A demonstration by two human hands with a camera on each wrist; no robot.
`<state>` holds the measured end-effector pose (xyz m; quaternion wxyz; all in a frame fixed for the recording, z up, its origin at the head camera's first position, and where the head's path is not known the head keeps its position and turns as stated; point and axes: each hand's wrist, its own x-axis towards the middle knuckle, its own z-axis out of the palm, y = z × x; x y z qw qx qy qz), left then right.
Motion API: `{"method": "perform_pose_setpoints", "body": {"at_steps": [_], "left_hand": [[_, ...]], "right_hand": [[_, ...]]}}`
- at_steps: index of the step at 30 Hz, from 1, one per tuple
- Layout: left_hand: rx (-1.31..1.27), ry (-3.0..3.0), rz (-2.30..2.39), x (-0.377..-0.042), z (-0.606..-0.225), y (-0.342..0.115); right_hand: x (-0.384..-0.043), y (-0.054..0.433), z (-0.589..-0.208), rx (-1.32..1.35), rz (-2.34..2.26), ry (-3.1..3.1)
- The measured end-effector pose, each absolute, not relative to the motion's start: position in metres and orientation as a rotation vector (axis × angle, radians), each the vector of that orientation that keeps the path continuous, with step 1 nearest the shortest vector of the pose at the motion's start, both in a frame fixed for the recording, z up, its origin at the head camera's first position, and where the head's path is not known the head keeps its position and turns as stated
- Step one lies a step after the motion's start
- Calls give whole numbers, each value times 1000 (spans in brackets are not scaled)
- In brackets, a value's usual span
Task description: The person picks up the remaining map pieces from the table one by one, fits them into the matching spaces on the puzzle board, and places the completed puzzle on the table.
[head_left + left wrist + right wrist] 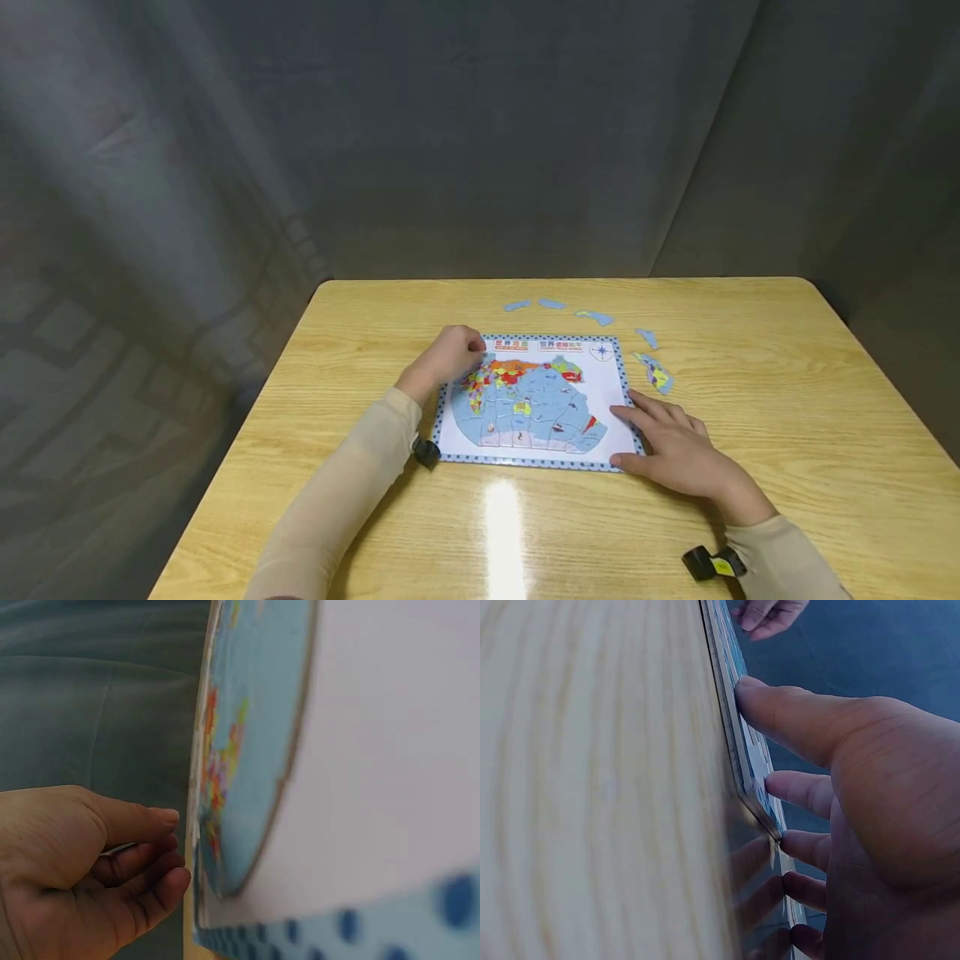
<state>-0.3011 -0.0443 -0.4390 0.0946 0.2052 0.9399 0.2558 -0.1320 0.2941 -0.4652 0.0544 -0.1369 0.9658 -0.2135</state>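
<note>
A world map jigsaw puzzle board point(613, 392) with a dotted blue border lies on the table, partly filled with map pieces point(551, 408). My left hand point(444, 358) is over the board's upper left corner, its fingertips close to the left end of the map. In the left wrist view its fingers point(154, 885) are loosely bent, with no piece visible between them and the thumb. My right hand point(682, 454) rests spread at the board's lower right; its thumb and index finger lie on the border and white surface. White board surface shows along the map's top and right.
Loose blue pieces point(552, 304) lie in an arc behind the board, among them one with yellow point(595, 317). To the right are a small blue piece point(647, 337) and a larger multicoloured one point(656, 372). A grey curtain point(487, 167) hangs behind the wooden table point(360, 350).
</note>
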Motion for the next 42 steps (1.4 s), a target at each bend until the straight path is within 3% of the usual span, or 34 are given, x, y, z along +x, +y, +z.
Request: {"method": "perform_pose_setpoints", "body": {"at_steps": [21,42], "left_hand": [[584,2827,837,-360,-417,0],[499,2812,807,-394,-435,18]], "right_hand": [[-133,291,-464,-434,-664,2946],[-130,291,-465,-397,-664,2947]]}}
